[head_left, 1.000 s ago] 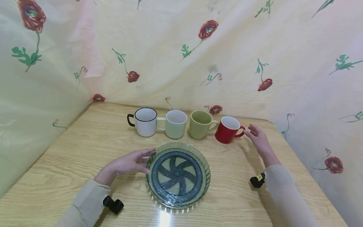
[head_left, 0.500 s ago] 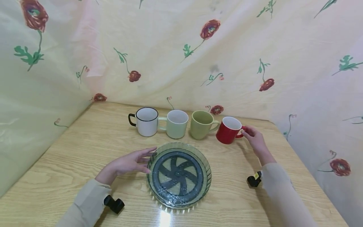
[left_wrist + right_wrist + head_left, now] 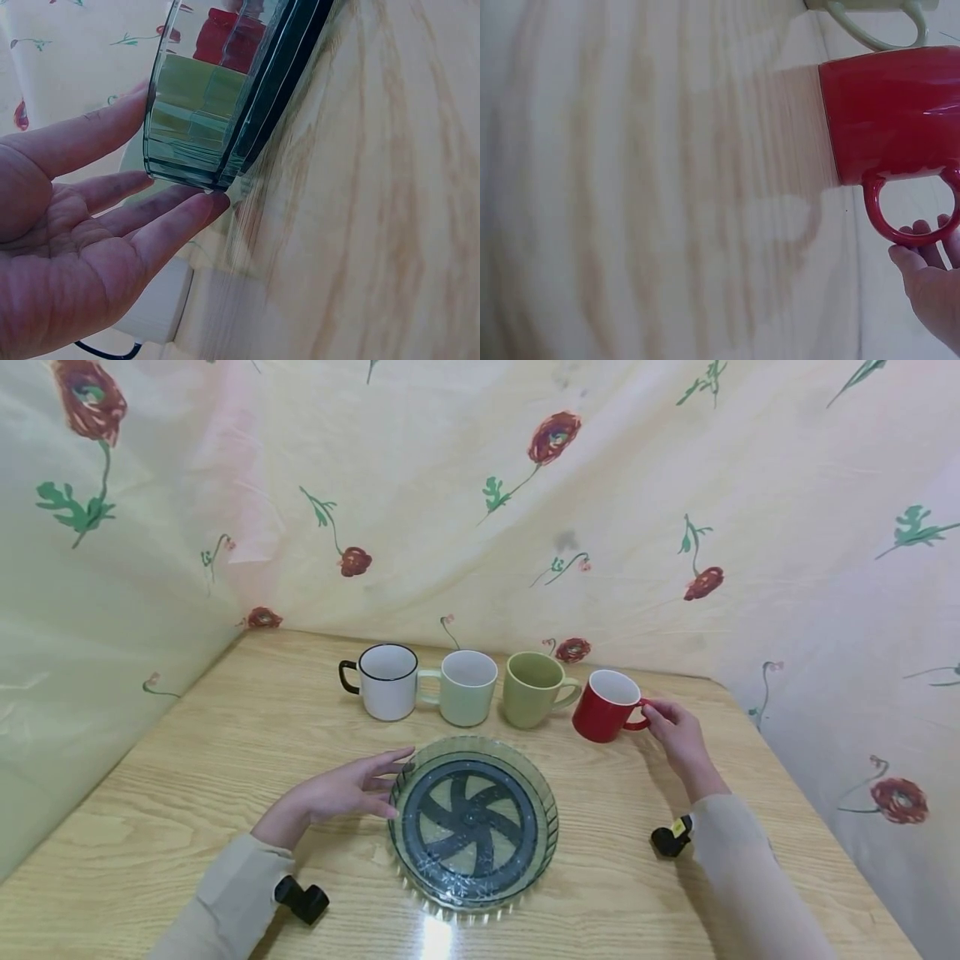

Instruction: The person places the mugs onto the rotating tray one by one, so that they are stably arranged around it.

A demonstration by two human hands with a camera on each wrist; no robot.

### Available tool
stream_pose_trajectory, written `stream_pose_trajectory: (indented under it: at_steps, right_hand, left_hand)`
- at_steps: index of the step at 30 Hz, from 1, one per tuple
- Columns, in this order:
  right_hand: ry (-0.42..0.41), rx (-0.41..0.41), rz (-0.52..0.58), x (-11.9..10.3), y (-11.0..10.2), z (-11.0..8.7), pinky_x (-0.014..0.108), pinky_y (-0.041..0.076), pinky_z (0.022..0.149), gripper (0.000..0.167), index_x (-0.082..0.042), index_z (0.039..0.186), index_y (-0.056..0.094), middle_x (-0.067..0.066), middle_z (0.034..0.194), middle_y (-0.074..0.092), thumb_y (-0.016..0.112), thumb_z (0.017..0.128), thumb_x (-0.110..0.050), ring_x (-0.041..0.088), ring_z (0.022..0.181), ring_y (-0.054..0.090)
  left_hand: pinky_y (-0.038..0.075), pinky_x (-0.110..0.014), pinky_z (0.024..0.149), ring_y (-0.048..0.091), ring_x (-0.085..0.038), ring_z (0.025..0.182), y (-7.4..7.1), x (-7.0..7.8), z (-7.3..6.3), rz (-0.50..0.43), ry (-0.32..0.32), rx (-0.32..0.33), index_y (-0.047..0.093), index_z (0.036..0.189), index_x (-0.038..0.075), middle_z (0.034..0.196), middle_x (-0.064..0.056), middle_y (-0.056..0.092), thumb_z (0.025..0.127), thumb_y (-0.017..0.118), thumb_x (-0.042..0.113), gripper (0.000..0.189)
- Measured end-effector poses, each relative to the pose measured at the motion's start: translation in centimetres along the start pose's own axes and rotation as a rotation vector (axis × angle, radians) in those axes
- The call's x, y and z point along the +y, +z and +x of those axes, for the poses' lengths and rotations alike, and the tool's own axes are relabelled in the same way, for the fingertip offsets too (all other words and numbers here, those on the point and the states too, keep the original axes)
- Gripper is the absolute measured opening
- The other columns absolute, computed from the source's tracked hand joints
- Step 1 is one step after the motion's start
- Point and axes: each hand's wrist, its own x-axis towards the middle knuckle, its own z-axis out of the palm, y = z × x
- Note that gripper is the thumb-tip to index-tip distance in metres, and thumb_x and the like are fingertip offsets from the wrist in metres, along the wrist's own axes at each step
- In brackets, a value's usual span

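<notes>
In the head view my right hand (image 3: 681,739) pinches the handle of a red mug (image 3: 600,714) with a white inside. The right wrist view shows the thumb and fingertips at the outer curve of that handle (image 3: 904,234). My left hand (image 3: 337,793) touches the left side of a round, greenish glass dish (image 3: 546,822) with a dark pinwheel base. Seen from the left wrist, its fingers (image 3: 169,232) are extended, some under the wall of the dish (image 3: 191,112), with the thumb along the side.
Left of the red mug stand an olive green mug (image 3: 528,697), a pale mint mug (image 3: 465,697) and a white mug with black rim and handle (image 3: 386,689). They line the back of the wooden table (image 3: 187,752). A flowered cloth (image 3: 420,485) hangs behind.
My right hand has come in from the right and taken hold of the red mug's handle. The red mug has shifted slightly. My left hand stays at the glass dish.
</notes>
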Motion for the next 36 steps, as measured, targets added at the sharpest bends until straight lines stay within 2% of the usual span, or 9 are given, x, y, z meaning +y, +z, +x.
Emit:
stream_pose_trajectory:
  at_steps: [4,7,11,15,20,27,32,36]
  right_hand:
    - [0.037,-0.002,0.128,0.0,0.1,-0.1,0.029,0.037,0.106,0.018,-0.018,0.107,0.055,-0.018,0.097,0.058,0.059,0.095,-0.03,-0.008,0.096,0.056]
    - [0.044,0.002,0.204,0.0,0.3,-0.2,0.023,0.042,0.103,0.013,-0.019,0.104,0.056,-0.017,0.096,0.059,0.06,0.095,-0.026,-0.007,0.095,0.056]
    - [0.053,-0.002,0.314,-0.2,0.5,-0.4,0.009,0.051,0.088,0.008,-0.02,0.103,0.058,-0.016,0.095,0.06,0.059,0.095,-0.019,-0.005,0.094,0.056]
    - [0.07,-0.013,0.385,-0.4,0.6,-0.5,0.01,0.051,0.084,0.009,-0.02,0.103,0.061,-0.015,0.095,0.06,0.059,0.095,-0.017,-0.003,0.097,0.055]
    - [0.054,-0.073,0.465,-0.3,0.5,-0.5,0.014,0.054,0.082,0.013,-0.019,0.094,0.066,-0.015,0.09,0.066,0.056,0.096,-0.011,-0.004,0.093,0.06]
    - [0.003,-0.188,0.435,0.9,-0.6,-0.6,0.014,0.056,0.079,0.018,-0.019,0.09,0.066,-0.014,0.089,0.071,0.054,0.097,-0.008,-0.005,0.09,0.064]
    - [-0.009,-0.212,0.448,0.9,-0.5,-0.4,0.014,0.055,0.081,0.017,-0.019,0.093,0.067,-0.012,0.091,0.071,0.054,0.097,-0.009,-0.003,0.092,0.066]
    - [-0.002,-0.196,0.47,0.9,-0.4,-0.4,0.014,0.055,0.082,0.018,-0.017,0.091,0.067,-0.007,0.088,0.069,0.053,0.097,-0.007,0.001,0.088,0.064]
  left_hand:
    - [0.041,-0.053,0.108,0.029,-0.054,0.139,0.0,-0.1,0.0,-0.005,0.008,-0.003,0.013,0.155,0.005,0.155,-0.032,0.02,0.086,0.07,0.008,0.09]
    - [0.041,-0.053,0.108,0.028,-0.054,0.139,0.0,-0.1,0.0,-0.005,0.011,-0.006,0.013,0.155,0.005,0.156,-0.032,0.02,0.086,0.07,0.008,0.09]
    - [0.041,-0.053,0.108,0.029,-0.053,0.139,-0.1,-0.1,0.0,0.005,0.013,-0.006,0.013,0.155,0.005,0.156,-0.031,0.019,0.086,0.07,0.008,0.09]
    - [0.041,-0.054,0.108,0.03,-0.053,0.138,-0.1,0.0,0.0,0.012,0.014,0.001,0.013,0.155,0.006,0.156,-0.031,0.02,0.086,0.07,0.008,0.089]
    - [0.039,-0.056,0.109,0.03,-0.053,0.138,0.0,0.1,0.0,0.029,0.01,0.003,0.014,0.156,0.007,0.156,-0.03,0.02,0.086,0.07,0.01,0.089]
    - [0.037,-0.056,0.11,0.031,-0.051,0.139,0.2,0.3,-0.1,0.04,0.005,0.006,0.013,0.155,0.006,0.156,-0.03,0.021,0.086,0.07,0.01,0.089]
    - [0.04,-0.054,0.109,0.032,-0.052,0.138,0.1,0.3,-0.2,0.034,0.017,0.007,0.013,0.155,0.004,0.156,-0.031,0.021,0.086,0.069,0.008,0.089]
    - [0.041,-0.053,0.108,0.032,-0.051,0.138,0.1,0.3,-0.2,0.035,0.019,0.008,0.013,0.155,0.004,0.156,-0.031,0.022,0.087,0.069,0.007,0.088]
